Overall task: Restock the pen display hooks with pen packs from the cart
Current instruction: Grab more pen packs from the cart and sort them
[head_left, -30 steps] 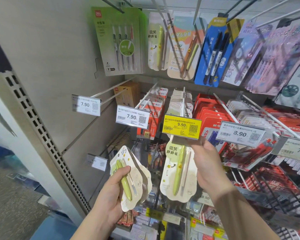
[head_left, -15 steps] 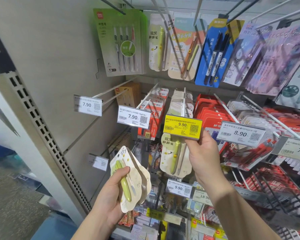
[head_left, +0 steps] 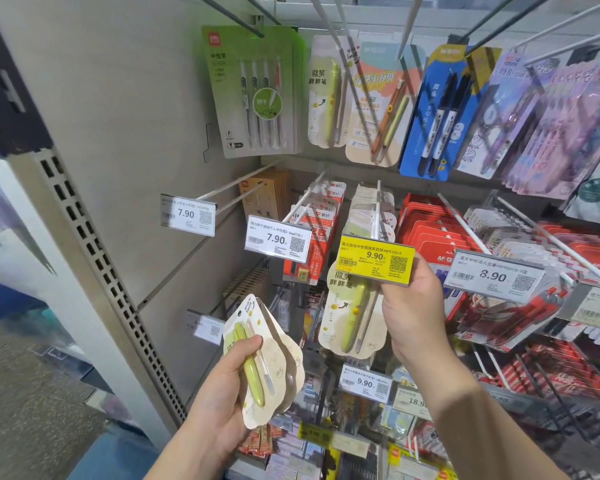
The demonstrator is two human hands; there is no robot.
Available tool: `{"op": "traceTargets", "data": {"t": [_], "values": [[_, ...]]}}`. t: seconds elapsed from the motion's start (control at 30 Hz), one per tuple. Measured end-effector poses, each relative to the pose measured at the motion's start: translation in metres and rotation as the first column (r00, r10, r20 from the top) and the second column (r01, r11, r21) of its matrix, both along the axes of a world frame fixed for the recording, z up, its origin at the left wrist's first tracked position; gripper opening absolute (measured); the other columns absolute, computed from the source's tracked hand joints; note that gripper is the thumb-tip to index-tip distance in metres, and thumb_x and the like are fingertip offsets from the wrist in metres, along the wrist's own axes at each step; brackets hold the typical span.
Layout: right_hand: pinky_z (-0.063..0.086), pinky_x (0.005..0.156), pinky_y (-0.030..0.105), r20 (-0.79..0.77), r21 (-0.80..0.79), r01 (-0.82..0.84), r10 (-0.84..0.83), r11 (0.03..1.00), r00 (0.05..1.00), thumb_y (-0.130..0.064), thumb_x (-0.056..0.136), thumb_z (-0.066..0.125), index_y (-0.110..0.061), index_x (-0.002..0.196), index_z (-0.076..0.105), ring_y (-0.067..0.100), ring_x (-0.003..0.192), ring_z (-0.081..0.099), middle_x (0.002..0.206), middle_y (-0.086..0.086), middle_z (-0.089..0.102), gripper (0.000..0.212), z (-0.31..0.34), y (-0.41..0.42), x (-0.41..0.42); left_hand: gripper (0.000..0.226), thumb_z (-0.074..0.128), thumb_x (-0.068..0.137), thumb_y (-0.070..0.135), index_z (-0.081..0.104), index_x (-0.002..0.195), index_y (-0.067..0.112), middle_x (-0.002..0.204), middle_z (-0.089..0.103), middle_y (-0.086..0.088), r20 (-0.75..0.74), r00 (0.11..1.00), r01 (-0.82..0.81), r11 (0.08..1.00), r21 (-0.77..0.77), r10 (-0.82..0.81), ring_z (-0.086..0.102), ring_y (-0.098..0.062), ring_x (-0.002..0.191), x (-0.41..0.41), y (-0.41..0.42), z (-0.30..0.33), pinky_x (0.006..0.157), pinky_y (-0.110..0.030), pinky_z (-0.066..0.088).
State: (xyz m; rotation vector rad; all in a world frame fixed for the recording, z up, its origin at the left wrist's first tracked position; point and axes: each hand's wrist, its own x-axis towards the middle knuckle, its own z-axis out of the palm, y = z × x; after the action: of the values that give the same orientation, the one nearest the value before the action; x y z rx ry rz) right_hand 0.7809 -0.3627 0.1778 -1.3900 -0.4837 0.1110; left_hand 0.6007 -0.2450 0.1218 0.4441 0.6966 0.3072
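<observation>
Since a second ago, the right hand (head_left: 411, 306) has carried its green pen pack (head_left: 352, 317) up to 12 o'clock, its top now tucked behind the yellow price tag (head_left: 374, 263) reading "9.90", fingers pinching pack and tag edge. It hangs long axis upright, pen tip down, slightly tilted. At 7 o'clock the left hand (head_left: 222, 393) grips a fanned stack of matching packs (head_left: 267, 362), printed "Nice Smile", tops toward 11 o'clock. White tags nearby read "7.90" (head_left: 276, 239) and "8.90" (head_left: 492, 275).
</observation>
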Motion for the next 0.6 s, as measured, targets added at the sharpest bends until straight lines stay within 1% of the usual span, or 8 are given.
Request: {"op": "traceTargets", "data": {"t": [0.13, 0.23, 0.33, 0.37, 0.4, 0.47, 0.5, 0.6], "values": [[0.057, 0.084, 0.031, -0.129, 0.070, -0.035, 0.044, 0.997, 0.991, -0.012, 0.084, 0.079, -0.019, 0.093, 0.073, 0.014, 0.091, 0.073, 0.092, -0.002, 0.079, 0.013, 0.003, 0.002, 0.002, 0.047, 0.068, 0.079, 0.016, 0.063, 0.124, 0.003, 0.089, 0.076, -0.024, -0.007, 1.000, -0.005, 1.000, 0.003, 0.005, 0.073, -0.037, 0.061, 0.000, 0.002, 0.001, 0.058, -0.046, 0.060], [0.057, 0.076, 0.025, -0.184, 0.117, -0.061, 0.082, 0.991, 0.979, -0.014, 0.075, 0.081, -0.017, 0.092, 0.072, 0.012, 0.086, 0.074, 0.089, -0.002, 0.079, 0.020, 0.003, 0.003, 0.002, 0.043, 0.068, 0.080, 0.016, 0.064, 0.120, 0.002, 0.086, 0.076, -0.024, -0.007, 1.000, -0.005, 1.000, 0.002, 0.005, 0.073, -0.037, 0.060, 0.000, 0.003, 0.001, 0.057, -0.046, 0.060], [0.058, 0.081, 0.031, -0.216, 0.146, -0.062, 0.093, 0.987, 0.972, -0.023, 0.062, 0.082, -0.016, 0.093, 0.073, 0.017, 0.089, 0.074, 0.090, 0.001, 0.079, 0.034, 0.003, 0.004, 0.004, 0.040, 0.068, 0.078, 0.017, 0.066, 0.115, 0.002, 0.086, 0.076, -0.024, -0.007, 1.000, -0.004, 1.000, 0.005, 0.004, 0.073, -0.037, 0.059, 0.001, 0.002, 0.002, 0.056, -0.046, 0.060], [0.057, 0.080, 0.030, -0.220, 0.144, -0.059, 0.090, 0.988, 0.971, -0.025, 0.060, 0.081, -0.015, 0.093, 0.073, 0.017, 0.088, 0.074, 0.090, 0.000, 0.079, 0.036, 0.003, 0.004, 0.004, 0.040, 0.068, 0.078, 0.017, 0.065, 0.115, 0.002, 0.087, 0.076, -0.024, -0.006, 1.000, -0.006, 1.000, 0.000, 0.006, 0.073, -0.037, 0.059, 0.001, 0.002, 0.001, 0.056, -0.046, 0.060], [0.056, 0.078, 0.028, -0.222, 0.139, -0.066, 0.096, 0.988, 0.970, -0.023, 0.063, 0.081, -0.014, 0.093, 0.073, 0.016, 0.087, 0.074, 0.089, 0.000, 0.079, 0.033, 0.004, 0.004, 0.005, 0.040, 0.068, 0.079, 0.017, 0.065, 0.116, 0.003, 0.088, 0.076, -0.024, -0.007, 1.000, -0.007, 1.000, -0.003, 0.007, 0.073, -0.037, 0.060, 0.001, 0.002, 0.001, 0.055, -0.046, 0.060], [0.058, 0.071, 0.024, -0.227, 0.132, -0.091, 0.120, 0.987, 0.966, -0.010, 0.078, 0.079, -0.013, 0.093, 0.073, 0.014, 0.084, 0.074, 0.087, 0.000, 0.079, 0.016, 0.004, 0.004, 0.008, 0.039, 0.067, 0.080, 0.016, 0.065, 0.117, 0.004, 0.088, 0.076, -0.024, -0.012, 1.000, -0.010, 1.000, -0.003, 0.010, 0.073, -0.038, 0.060, 0.000, 0.003, 0.000, 0.054, -0.046, 0.060], [0.057, 0.067, 0.022, -0.227, 0.124, -0.094, 0.121, 0.988, 0.966, -0.004, 0.084, 0.075, -0.013, 0.092, 0.073, 0.012, 0.081, 0.074, 0.085, 0.000, 0.078, 0.012, 0.004, 0.004, 0.008, 0.039, 0.067, 0.081, 0.016, 0.065, 0.118, 0.004, 0.089, 0.076, -0.024, -0.012, 1.000, -0.011, 1.000, -0.004, 0.011, 0.073, -0.038, 0.060, -0.001, 0.004, -0.001, 0.054, -0.046, 0.060], [0.056, 0.063, 0.020, -0.187, 0.077, -0.087, 0.101, 0.993, 0.977, 0.005, 0.089, 0.069, -0.015, 0.087, 0.070, 0.008, 0.076, 0.072, 0.079, -0.005, 0.077, 0.020, 0.002, 0.004, 0.011, 0.038, 0.068, 0.081, 0.016, 0.066, 0.118, 0.006, 0.093, 0.076, -0.024, -0.021, 1.000, -0.014, 1.000, 0.003, 0.014, 0.074, -0.038, 0.063, -0.001, 0.005, -0.003, 0.053, -0.047, 0.061]]}}
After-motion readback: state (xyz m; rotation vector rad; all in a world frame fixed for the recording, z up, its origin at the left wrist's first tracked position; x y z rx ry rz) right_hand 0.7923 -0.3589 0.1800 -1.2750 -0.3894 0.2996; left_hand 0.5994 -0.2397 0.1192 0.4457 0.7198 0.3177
